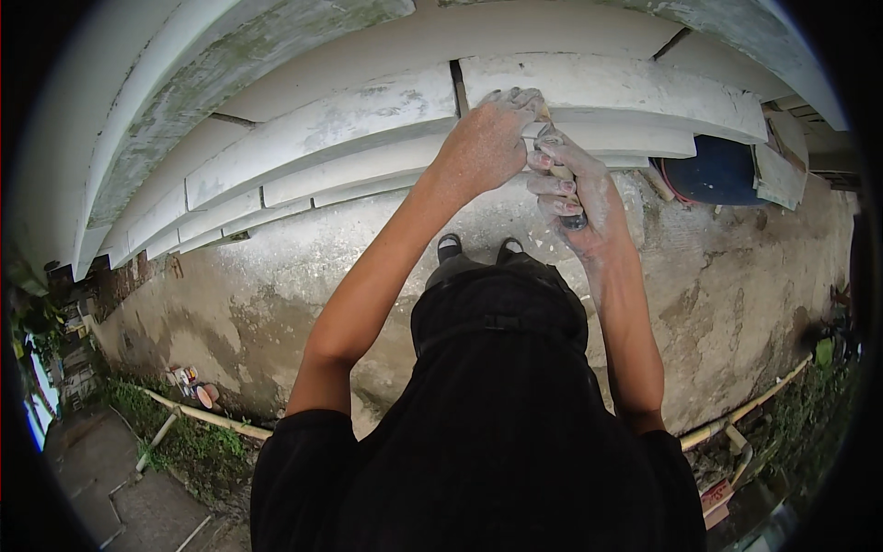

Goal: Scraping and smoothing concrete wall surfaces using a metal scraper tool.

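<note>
- Wrapped around a slim handled tool (562, 173) with the right hand (596, 189), fingers curled firmly over the grip and a dark butt end poking out low by the palm
- Lying on a slant, long axis running from that butt end up and leftward, to the gap between both wrists and the white ledge (working end mostly covered, so cannot tell its shape)
- Nearer to the handle with the right; bent in from the upper left with the left hand (492, 138), knuckles high and fingers folded just beside the tool's upper end, though cannot tell whether gripping it or something else
- Just behind the fingers, crossing the tool's line: the long white ledge (625, 87), with lower ledges (635, 143) stepping back beneath
- Further down, dark shoes (449, 243) on stained concrete ground (303, 304)
- Well off to the right, a dark blue object (713, 175) beside the ledges
</note>
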`<action>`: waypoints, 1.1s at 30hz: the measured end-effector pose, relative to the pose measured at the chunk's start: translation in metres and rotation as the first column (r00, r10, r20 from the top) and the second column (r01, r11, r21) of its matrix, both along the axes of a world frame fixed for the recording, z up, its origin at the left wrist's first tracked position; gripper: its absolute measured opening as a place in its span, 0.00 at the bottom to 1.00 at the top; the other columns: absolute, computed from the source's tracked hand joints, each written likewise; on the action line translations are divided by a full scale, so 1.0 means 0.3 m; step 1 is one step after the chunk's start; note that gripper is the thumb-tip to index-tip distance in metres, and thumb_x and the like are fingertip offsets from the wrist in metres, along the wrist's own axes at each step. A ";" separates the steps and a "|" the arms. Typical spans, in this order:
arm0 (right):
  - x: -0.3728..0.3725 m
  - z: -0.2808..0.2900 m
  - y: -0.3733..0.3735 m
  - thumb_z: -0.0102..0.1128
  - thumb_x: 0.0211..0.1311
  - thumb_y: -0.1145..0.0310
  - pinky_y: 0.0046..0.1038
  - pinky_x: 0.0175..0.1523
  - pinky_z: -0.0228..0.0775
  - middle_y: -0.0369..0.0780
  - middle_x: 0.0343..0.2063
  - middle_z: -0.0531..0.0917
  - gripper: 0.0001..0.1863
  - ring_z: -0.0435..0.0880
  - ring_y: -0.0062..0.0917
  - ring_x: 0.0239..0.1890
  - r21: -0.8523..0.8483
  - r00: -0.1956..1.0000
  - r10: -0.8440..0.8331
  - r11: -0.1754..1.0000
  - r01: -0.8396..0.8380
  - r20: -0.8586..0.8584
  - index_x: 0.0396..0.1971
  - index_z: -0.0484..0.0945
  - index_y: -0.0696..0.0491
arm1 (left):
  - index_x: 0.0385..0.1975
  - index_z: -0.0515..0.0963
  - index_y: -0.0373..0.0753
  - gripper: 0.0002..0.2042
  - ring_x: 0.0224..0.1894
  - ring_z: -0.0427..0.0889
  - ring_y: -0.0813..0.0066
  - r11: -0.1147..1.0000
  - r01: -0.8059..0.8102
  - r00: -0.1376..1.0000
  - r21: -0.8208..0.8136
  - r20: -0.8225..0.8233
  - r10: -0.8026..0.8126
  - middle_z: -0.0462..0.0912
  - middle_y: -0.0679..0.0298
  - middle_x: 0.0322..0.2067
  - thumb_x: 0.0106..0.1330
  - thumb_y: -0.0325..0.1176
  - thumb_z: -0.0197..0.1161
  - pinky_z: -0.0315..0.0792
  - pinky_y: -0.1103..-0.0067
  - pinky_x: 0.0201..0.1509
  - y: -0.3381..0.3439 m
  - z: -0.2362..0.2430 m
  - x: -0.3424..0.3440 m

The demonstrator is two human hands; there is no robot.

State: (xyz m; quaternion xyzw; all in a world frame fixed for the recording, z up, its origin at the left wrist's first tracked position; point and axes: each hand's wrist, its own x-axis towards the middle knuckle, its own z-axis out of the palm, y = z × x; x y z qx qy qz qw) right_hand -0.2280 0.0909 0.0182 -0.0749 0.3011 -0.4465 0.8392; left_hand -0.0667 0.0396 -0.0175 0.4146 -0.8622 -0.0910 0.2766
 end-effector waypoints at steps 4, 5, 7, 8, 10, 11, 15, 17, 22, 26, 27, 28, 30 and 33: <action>0.001 0.010 0.019 0.53 0.68 0.74 0.11 0.15 0.51 0.33 0.27 0.71 0.08 0.62 0.08 0.17 0.011 1.000 0.015 1.000 -0.015 0.016 0.44 0.71 0.53 | 0.48 0.77 0.28 0.20 0.50 0.80 0.44 0.981 -0.030 0.999 0.190 0.050 0.021 0.81 0.42 0.47 0.53 0.22 0.57 0.74 0.61 0.59 0.026 0.036 0.007; 0.003 0.029 0.024 0.54 0.67 0.74 0.11 0.16 0.52 0.33 0.26 0.72 0.07 0.62 0.08 0.17 0.011 1.000 0.019 1.000 -0.019 -0.008 0.43 0.71 0.53 | 0.47 0.77 0.28 0.19 0.48 0.80 0.44 0.998 -0.005 1.000 0.061 0.002 0.004 0.82 0.43 0.46 0.53 0.23 0.57 0.75 0.60 0.57 0.023 0.007 0.010; 0.002 -0.013 -0.009 0.54 0.67 0.74 0.11 0.16 0.52 0.33 0.26 0.72 0.06 0.63 0.08 0.17 0.004 0.998 0.027 1.000 -0.027 -0.049 0.42 0.71 0.53 | 0.46 0.77 0.28 0.18 0.47 0.81 0.43 1.000 0.021 0.999 0.017 -0.034 -0.020 0.82 0.42 0.43 0.53 0.23 0.57 0.75 0.59 0.55 -0.018 0.004 0.006; -0.003 -0.050 -0.035 0.55 0.67 0.74 0.11 0.15 0.52 0.33 0.27 0.72 0.07 0.63 0.08 0.18 0.027 1.000 0.012 1.000 -0.011 -0.006 0.43 0.72 0.53 | 0.47 0.77 0.27 0.19 0.48 0.81 0.43 0.983 -0.009 0.996 0.185 0.090 -0.008 0.82 0.42 0.45 0.53 0.23 0.56 0.75 0.60 0.56 -0.030 0.046 0.003; -0.018 -0.059 -0.029 0.55 0.67 0.73 0.11 0.15 0.52 0.32 0.27 0.71 0.08 0.63 0.08 0.17 0.035 0.997 0.018 0.999 -0.021 0.069 0.44 0.72 0.52 | 0.48 0.76 0.27 0.20 0.50 0.81 0.44 0.942 -0.055 0.986 0.330 0.169 -0.002 0.81 0.42 0.47 0.53 0.22 0.55 0.75 0.62 0.58 -0.015 0.083 -0.005; -0.013 -0.044 -0.016 0.55 0.67 0.73 0.11 0.15 0.52 0.32 0.27 0.71 0.08 0.63 0.08 0.17 0.025 0.997 0.022 0.999 -0.024 0.074 0.44 0.72 0.52 | 0.48 0.76 0.27 0.20 0.50 0.81 0.44 0.945 -0.060 0.985 0.321 0.173 0.003 0.81 0.42 0.47 0.53 0.22 0.55 0.75 0.62 0.58 -0.007 0.061 -0.002; 0.003 -0.014 -0.024 0.55 0.67 0.74 0.11 0.16 0.53 0.32 0.26 0.72 0.06 0.63 0.09 0.17 0.013 1.000 0.017 1.000 -0.017 0.008 0.42 0.71 0.53 | 0.47 0.76 0.29 0.19 0.47 0.81 0.42 0.988 -0.009 0.998 0.153 0.063 -0.001 0.82 0.42 0.44 0.54 0.22 0.55 0.76 0.60 0.56 -0.026 0.064 0.007; 0.002 -0.016 -0.045 0.55 0.67 0.73 0.12 0.15 0.53 0.33 0.27 0.71 0.07 0.63 0.09 0.17 0.041 0.998 0.010 0.999 -0.013 0.069 0.43 0.71 0.52 | 0.49 0.76 0.28 0.20 0.50 0.80 0.44 0.906 -0.042 0.981 0.421 0.189 -0.043 0.81 0.42 0.48 0.54 0.21 0.54 0.74 0.61 0.59 -0.048 0.113 0.009; -0.010 -0.039 -0.008 0.56 0.66 0.73 0.11 0.15 0.52 0.32 0.27 0.72 0.06 0.63 0.09 0.17 -0.029 0.999 0.044 0.999 -0.044 0.003 0.40 0.70 0.53 | 0.47 0.76 0.28 0.19 0.45 0.83 0.43 1.000 -0.003 0.999 -0.024 0.034 0.003 0.83 0.40 0.40 0.53 0.23 0.59 0.78 0.60 0.52 -0.008 -0.005 -0.002; -0.011 -0.011 -0.042 0.55 0.67 0.75 0.09 0.12 0.52 0.33 0.27 0.71 0.06 0.62 0.06 0.17 0.031 1.000 -0.010 0.999 0.011 -0.011 0.41 0.71 0.55 | 0.50 0.75 0.24 0.22 0.47 0.82 0.44 0.905 -0.084 0.976 0.416 0.220 -0.010 0.81 0.39 0.46 0.52 0.22 0.59 0.77 0.62 0.55 -0.042 0.106 -0.017; -0.008 -0.004 -0.013 0.55 0.67 0.75 0.09 0.12 0.52 0.33 0.27 0.71 0.06 0.62 0.06 0.17 0.017 1.000 0.002 1.000 -0.002 -0.005 0.41 0.71 0.55 | 0.50 0.75 0.24 0.22 0.47 0.82 0.44 0.910 -0.099 0.974 0.403 0.226 0.006 0.81 0.39 0.46 0.52 0.22 0.59 0.77 0.62 0.55 -0.016 0.060 -0.003; -0.022 -0.010 -0.006 0.56 0.67 0.74 0.11 0.13 0.52 0.33 0.27 0.72 0.06 0.63 0.07 0.17 0.009 0.999 0.047 0.999 -0.047 -0.004 0.40 0.70 0.54 | 0.47 0.75 0.25 0.19 0.46 0.82 0.43 0.971 -0.069 0.989 0.230 0.146 0.036 0.82 0.40 0.44 0.53 0.23 0.59 0.77 0.61 0.54 0.004 0.007 -0.009; -0.031 -0.030 -0.013 0.57 0.66 0.73 0.11 0.15 0.53 0.33 0.26 0.72 0.07 0.64 0.08 0.18 -0.008 0.998 0.060 0.998 -0.060 -0.035 0.41 0.71 0.53 | 0.45 0.75 0.25 0.17 0.47 0.82 0.43 0.999 -0.038 0.998 0.025 0.044 0.037 0.82 0.41 0.43 0.54 0.23 0.59 0.77 0.61 0.54 0.003 -0.011 -0.022; -0.054 -0.047 -0.058 0.57 0.66 0.73 0.11 0.14 0.52 0.33 0.28 0.72 0.07 0.64 0.08 0.18 0.033 0.997 0.072 0.997 -0.074 0.041 0.42 0.72 0.52 | 0.51 0.74 0.22 0.23 0.52 0.80 0.44 0.935 -0.095 0.986 0.343 0.163 0.040 0.79 0.40 0.49 0.53 0.22 0.59 0.74 0.62 0.59 -0.033 0.046 -0.029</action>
